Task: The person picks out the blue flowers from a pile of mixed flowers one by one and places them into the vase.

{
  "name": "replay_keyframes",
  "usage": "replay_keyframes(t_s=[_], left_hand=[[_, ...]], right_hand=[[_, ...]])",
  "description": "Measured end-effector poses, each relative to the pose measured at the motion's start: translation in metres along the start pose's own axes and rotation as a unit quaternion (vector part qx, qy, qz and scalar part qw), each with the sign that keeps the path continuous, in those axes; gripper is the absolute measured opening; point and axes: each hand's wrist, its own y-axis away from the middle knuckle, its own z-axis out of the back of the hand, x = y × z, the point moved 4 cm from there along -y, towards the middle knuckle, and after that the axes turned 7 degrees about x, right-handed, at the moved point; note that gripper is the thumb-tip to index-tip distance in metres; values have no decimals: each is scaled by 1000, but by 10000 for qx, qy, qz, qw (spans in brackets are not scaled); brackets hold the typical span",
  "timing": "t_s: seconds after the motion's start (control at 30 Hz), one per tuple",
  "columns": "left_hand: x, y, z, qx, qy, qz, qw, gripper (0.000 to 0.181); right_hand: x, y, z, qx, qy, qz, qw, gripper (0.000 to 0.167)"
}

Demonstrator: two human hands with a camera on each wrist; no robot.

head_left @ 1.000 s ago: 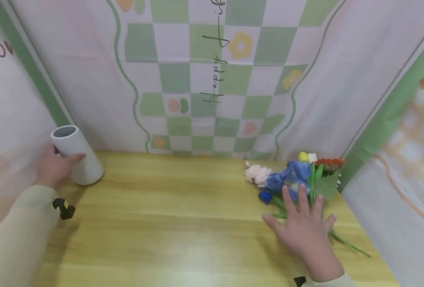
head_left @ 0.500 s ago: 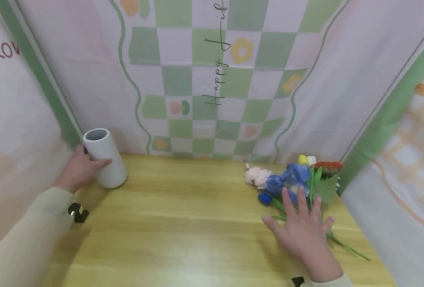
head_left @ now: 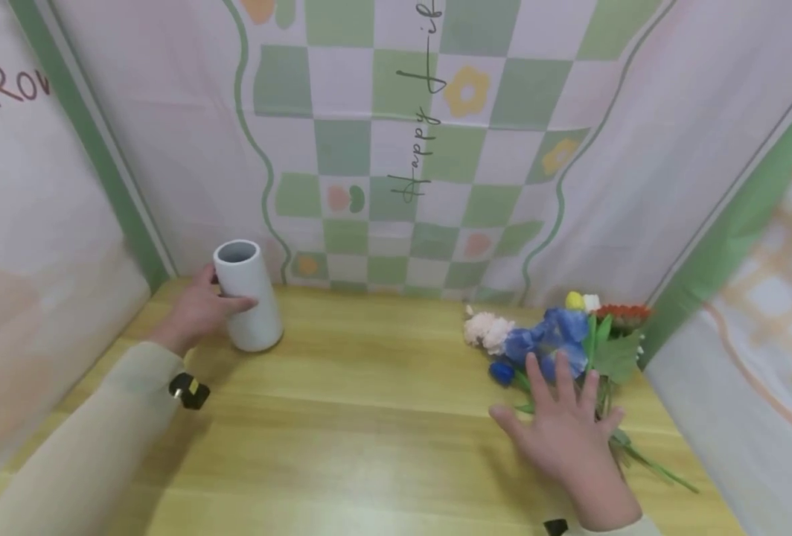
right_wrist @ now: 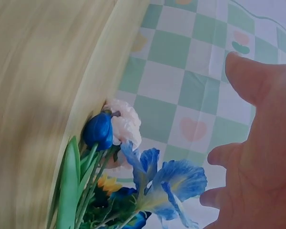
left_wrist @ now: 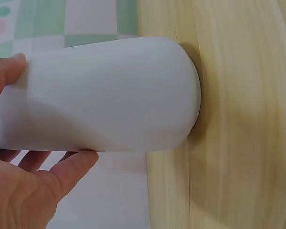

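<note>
A white vase (head_left: 251, 301) stands upright near the table's back left, its dark mouth facing up. My left hand (head_left: 202, 309) grips it from the left side, thumb across its front; in the left wrist view the fingers of my left hand (left_wrist: 26, 186) curl round the vase (left_wrist: 109, 95). My right hand (head_left: 566, 439) is spread with fingers apart above the flower bunch (head_left: 557, 339) at the right. In the right wrist view that hand (right_wrist: 257, 143) holds nothing, beside a blue iris (right_wrist: 174, 183), a blue tulip (right_wrist: 99, 131) and a pale pink bloom (right_wrist: 126, 124).
The wooden table (head_left: 342, 417) meets a checkered cloth wall (head_left: 403, 149) at its back edge. More printed cloth hangs at the left and right sides. Green stems (head_left: 657, 465) extend toward the table's right edge.
The vase has moved right along the back of the table, with my left hand gripping it. My right hand stays spread in nearly the same place. The head view has shifted slightly.
</note>
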Motion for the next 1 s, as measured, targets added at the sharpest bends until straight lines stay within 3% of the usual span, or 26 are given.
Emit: replay_keyframes(t_s=[0.27, 0.63, 1.0], left_hand=[[-15, -9, -25, 139, 154, -323, 9993, 108], [-27, -6, -58, 236, 463, -568, 9970, 85], [-40, -5, -71, -52, 317, -862, 9958, 77]], right_hand=[[6, -1, -3, 34, 43, 108, 9999, 99], [12, 7, -3, -96, 114, 128, 9998, 101], [20, 3, -1, -297, 77, 264, 9992, 97]])
